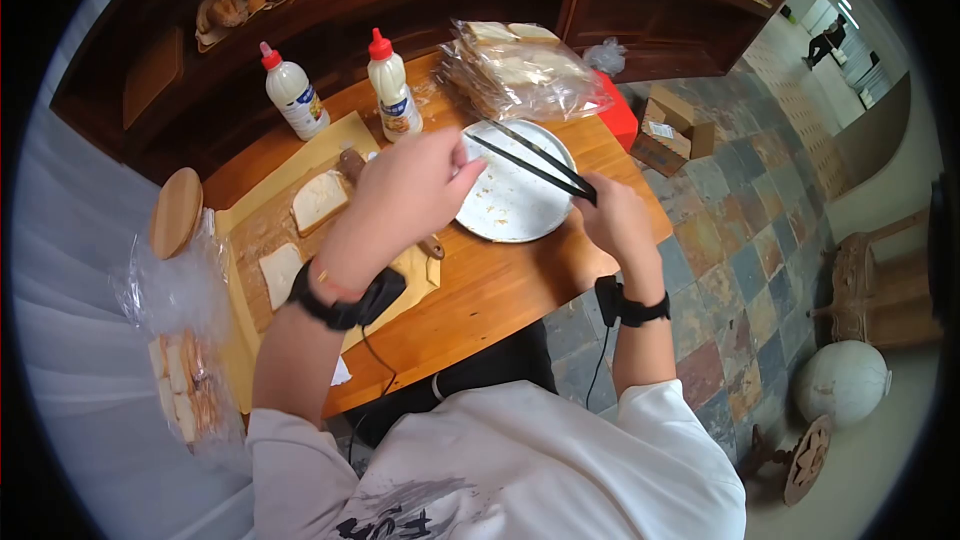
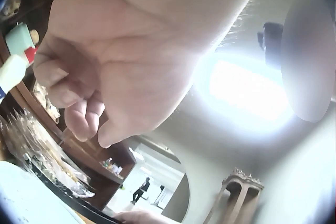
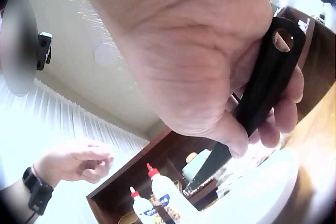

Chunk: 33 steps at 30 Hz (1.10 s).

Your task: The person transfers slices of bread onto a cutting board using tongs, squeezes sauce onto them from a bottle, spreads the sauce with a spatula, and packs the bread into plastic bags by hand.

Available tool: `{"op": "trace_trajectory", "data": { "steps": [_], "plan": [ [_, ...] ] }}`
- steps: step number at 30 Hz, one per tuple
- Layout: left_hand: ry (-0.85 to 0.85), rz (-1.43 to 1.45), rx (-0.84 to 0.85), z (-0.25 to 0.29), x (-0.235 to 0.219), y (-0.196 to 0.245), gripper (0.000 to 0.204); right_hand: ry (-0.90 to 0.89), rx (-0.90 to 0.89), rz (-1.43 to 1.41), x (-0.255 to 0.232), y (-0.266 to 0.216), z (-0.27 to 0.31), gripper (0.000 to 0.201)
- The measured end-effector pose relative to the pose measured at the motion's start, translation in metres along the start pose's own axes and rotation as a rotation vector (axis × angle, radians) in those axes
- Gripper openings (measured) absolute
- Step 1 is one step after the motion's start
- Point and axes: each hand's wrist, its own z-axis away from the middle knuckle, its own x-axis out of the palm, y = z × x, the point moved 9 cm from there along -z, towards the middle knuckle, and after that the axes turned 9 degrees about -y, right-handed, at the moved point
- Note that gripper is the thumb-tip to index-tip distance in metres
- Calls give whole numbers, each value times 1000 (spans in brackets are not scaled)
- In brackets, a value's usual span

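Observation:
My right hand [image 1: 615, 215] grips black tongs [image 1: 535, 162] by the handle end. Their arms reach out apart over a round white plate [image 1: 515, 205] scattered with crumbs. My left hand [image 1: 415, 185] is raised in front of the plate's left side, fingers loosely curled; the left wrist view shows nothing in its palm. Behind and left of that forearm, two slices of white bread [image 1: 320, 200] lie on a wooden board [image 1: 262, 240] over brown paper [image 1: 240, 325]. The forearm hides part of the board.
Two white squeeze bottles [image 1: 297, 100] with red caps stand at the table's back. Bagged sliced bread [image 1: 520, 70] lies behind the plate, beside a red box [image 1: 620, 110]. More packed bread [image 1: 180, 385] is at the left. A cardboard box [image 1: 670, 130] stands on the tiled floor.

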Motion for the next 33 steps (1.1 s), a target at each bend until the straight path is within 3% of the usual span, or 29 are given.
{"op": "trace_trajectory", "data": {
  "steps": [6, 8, 11, 13, 18, 28, 30, 33],
  "plan": [
    [138, -193, 106, -105, 46, 21, 23, 19, 159, 96, -42, 64, 38, 34],
    [175, -196, 130, -130, 61, 19, 24, 47, 213, -16, -49, 85, 45, 31],
    [171, -238, 55, -159, 76, 9, 28, 53, 263, -98, -50, 106, 50, 34],
    [245, -337, 122, -166, 76, 14, 19, 92, 267, -134, -50, 114, 53, 37],
    [266, -313, 113, -175, 66, 9, 14, 120, 221, -172, -46, 107, 45, 37],
    [467, -227, 247, -167, 31, 27, 12, -12, 121, -299, -19, 81, -31, 32],
    [413, -271, 246, -169, 33, 28, 12, -127, 112, -506, -1, 84, -46, 31],
    [380, -375, 292, -163, 45, 31, 12, -85, 109, -470, -3, 88, -50, 30]
  ]
}}
